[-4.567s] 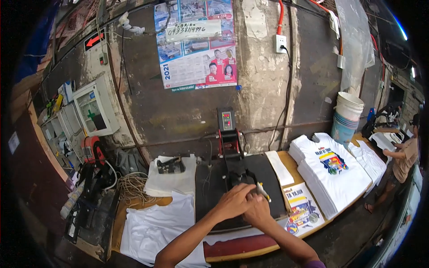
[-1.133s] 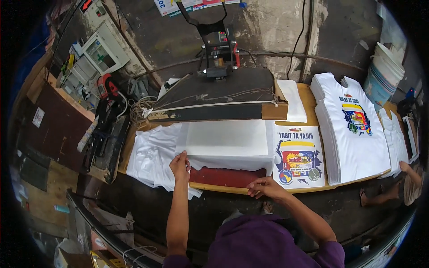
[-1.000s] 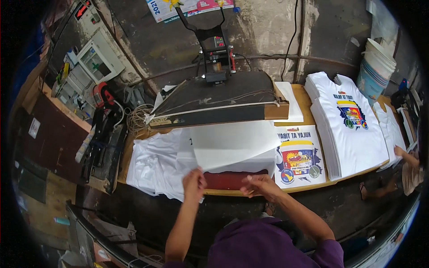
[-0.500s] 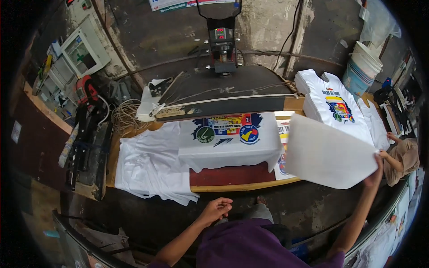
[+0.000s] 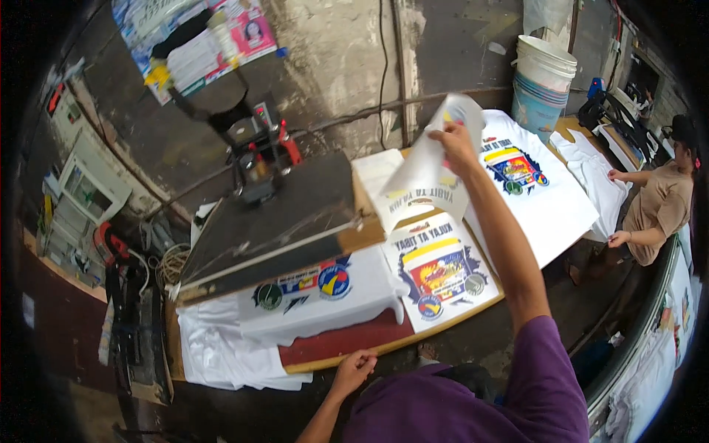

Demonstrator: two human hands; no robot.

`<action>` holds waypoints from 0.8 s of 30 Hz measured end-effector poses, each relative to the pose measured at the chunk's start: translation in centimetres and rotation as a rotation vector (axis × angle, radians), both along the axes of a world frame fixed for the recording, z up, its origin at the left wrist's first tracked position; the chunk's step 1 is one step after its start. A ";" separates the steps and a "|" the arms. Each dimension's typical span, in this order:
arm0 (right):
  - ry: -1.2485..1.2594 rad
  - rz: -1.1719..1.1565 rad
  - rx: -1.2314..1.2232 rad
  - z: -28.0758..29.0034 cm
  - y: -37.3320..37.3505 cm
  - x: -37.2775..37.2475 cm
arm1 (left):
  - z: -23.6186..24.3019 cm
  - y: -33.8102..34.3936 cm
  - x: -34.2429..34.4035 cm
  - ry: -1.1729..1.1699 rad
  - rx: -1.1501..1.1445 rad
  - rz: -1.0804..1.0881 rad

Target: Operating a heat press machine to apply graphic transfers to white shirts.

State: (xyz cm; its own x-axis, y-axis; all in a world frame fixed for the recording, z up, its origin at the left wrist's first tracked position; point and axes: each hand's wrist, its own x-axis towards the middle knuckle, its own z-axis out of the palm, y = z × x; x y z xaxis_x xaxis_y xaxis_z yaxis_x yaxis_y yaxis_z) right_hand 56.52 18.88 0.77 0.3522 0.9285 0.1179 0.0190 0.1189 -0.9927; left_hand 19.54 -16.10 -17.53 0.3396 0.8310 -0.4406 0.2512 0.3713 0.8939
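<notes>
While raised, right hand (image 5: 456,144) fingers pinch white sheet (image 5: 422,166).

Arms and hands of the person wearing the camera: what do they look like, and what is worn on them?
Both hands, left hand and right hand, are bare: no gloves, rings or watch show. The forearms are bare too. A short purple sleeve covers the right upper arm, part of a purple shirt.

The person wears a purple short-sleeved shirt; the right hand (image 5: 456,140) and left hand (image 5: 354,368) are both bare, forearms uncovered.
</notes>
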 end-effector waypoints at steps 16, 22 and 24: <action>0.131 -0.351 -0.368 -31.0 4.3 -2.4 | 1.8 -1.5 7.1 0.110 -0.187 0.418; 0.471 -0.350 -0.521 -33.5 3.7 -5.3 | 2.2 -1.7 7.6 0.096 -0.210 0.529; 0.709 -0.091 -0.594 -34.1 4.8 -6.6 | 1.4 -2.4 7.8 0.102 -0.240 0.520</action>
